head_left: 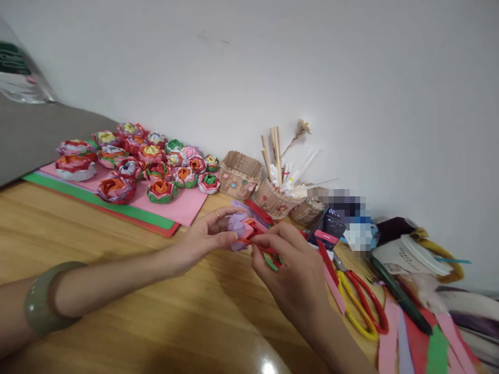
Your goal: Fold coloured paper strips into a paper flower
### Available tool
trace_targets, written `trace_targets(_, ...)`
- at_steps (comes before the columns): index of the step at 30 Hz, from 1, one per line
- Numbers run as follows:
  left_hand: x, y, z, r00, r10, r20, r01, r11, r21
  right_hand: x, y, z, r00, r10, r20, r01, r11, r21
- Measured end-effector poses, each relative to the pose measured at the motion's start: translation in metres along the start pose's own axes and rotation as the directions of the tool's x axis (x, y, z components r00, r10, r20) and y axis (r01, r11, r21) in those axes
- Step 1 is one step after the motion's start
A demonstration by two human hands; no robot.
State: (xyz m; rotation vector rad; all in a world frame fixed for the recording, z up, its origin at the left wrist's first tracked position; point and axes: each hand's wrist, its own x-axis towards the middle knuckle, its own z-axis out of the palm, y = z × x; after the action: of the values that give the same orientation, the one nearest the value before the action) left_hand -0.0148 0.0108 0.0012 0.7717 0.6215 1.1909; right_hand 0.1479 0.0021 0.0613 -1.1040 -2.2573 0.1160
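A folded paper flower [240, 227] with purple outer petals and red and orange inside is held above the wooden table. My left hand [212, 228], with a ring on one finger, grips its left side between thumb and fingers. From the right, my right hand [290, 265] pinches at the flower's red and orange petals with thumb and index finger. A bit of green and red paper [273, 261] shows by the right fingertips; how it joins the flower is hidden. Purple and red paper strips [259, 212] lie just behind the flower.
Many finished paper flowers [156, 169] sit on stacked coloured sheets [191, 205] at left. Wooden-stick baskets [238, 174] stand against the wall. At right are a phone [326, 228], scissors with red and yellow handles [356, 301], a lidded cup [417, 257], a green cutter-like tool [401, 296] and paper strips [436, 343].
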Motion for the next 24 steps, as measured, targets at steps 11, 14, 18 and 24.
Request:
trace_targets(11, 0.000, 0.006, 0.006, 0.997, -0.074, -0.022, 0.071, 0.989, -0.132, 0.012, 0.009, -0.011, 0.952, 0.089, 0.291, -0.201, 0.902, 0.381)
trace_targets(14, -0.001, 0.006, 0.006, 0.995, -0.095, 0.016, 0.096, 0.990, -0.106, 0.011, 0.008, -0.009, 0.966, 0.058, 0.254, -0.137, 0.943, 0.304)
trace_targets(18, 0.001, 0.003, 0.004, 0.996, -0.081, 0.031, 0.084, 0.992, -0.096, 0.004, 0.006, 0.001, 0.998, -0.025, 0.063, 0.021, 0.998, 0.060)
trace_targets(24, 0.001, 0.001, 0.003, 0.998, -0.055, 0.005, 0.056, 0.993, -0.099, -0.003, 0.006, 0.011, 0.959, -0.246, -0.143, 0.200, 0.940, -0.277)
